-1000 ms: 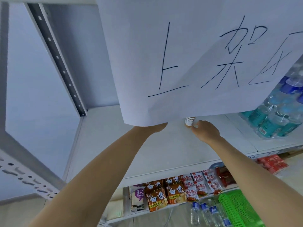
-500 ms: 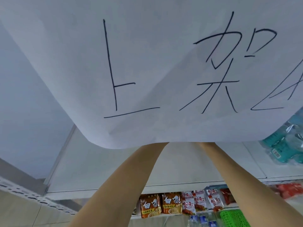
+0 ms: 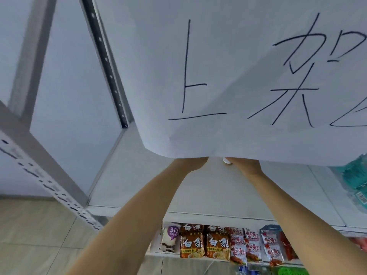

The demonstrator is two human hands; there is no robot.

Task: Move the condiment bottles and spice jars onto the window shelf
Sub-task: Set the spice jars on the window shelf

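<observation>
— Progress? Jars on the white shelf (image 3: 139, 187)?
— Only a small white-capped jar (image 3: 227, 160) glimpsed at the right hand (image 3: 245, 165), far under the hanging paper sign (image 3: 228, 76).
— Grips?
— Left hand (image 3: 193, 163) and right mostly hidden; couldn't tell. Probably mid-placement, more left.

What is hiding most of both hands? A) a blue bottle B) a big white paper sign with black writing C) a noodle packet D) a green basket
B: the big white paper sign with black handwriting hangs over the white metal shelf, covering the left hand and right hand beyond the wrists.
</observation>
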